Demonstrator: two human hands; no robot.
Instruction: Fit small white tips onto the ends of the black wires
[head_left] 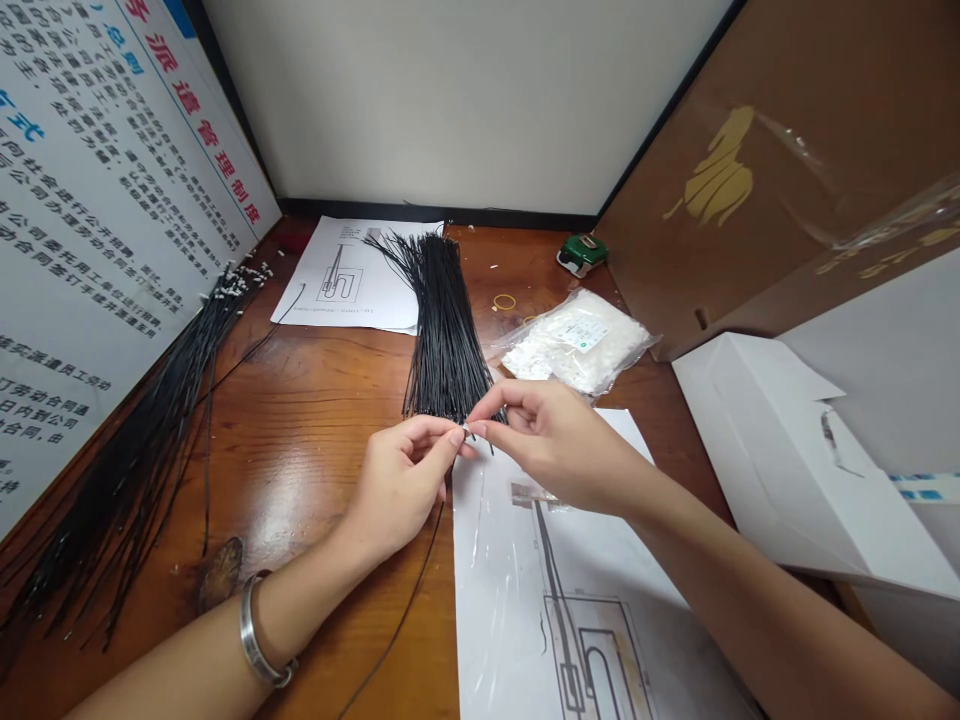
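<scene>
My left hand (409, 480) pinches a thin black wire (420, 590), which hangs from the fingers down to the near table edge. At the fingertips of both hands sits a tiny white connector (466, 430), partly hidden. My right hand (551, 435) closes thumb and forefinger on it from the right. Just behind the hands lies a thick bundle of black wires (442, 330). To the left, another bundle of black wires (142, 440) has white connectors (240, 285) on its far ends.
A clear bag of white pieces (581, 340) lies behind my right hand, near a green tape measure (582, 254) and a rubber band (505, 302). Printed diagram sheets (495, 600) lie on the wooden table (300, 430). A white box (810, 460) stands at right; panels surround the table.
</scene>
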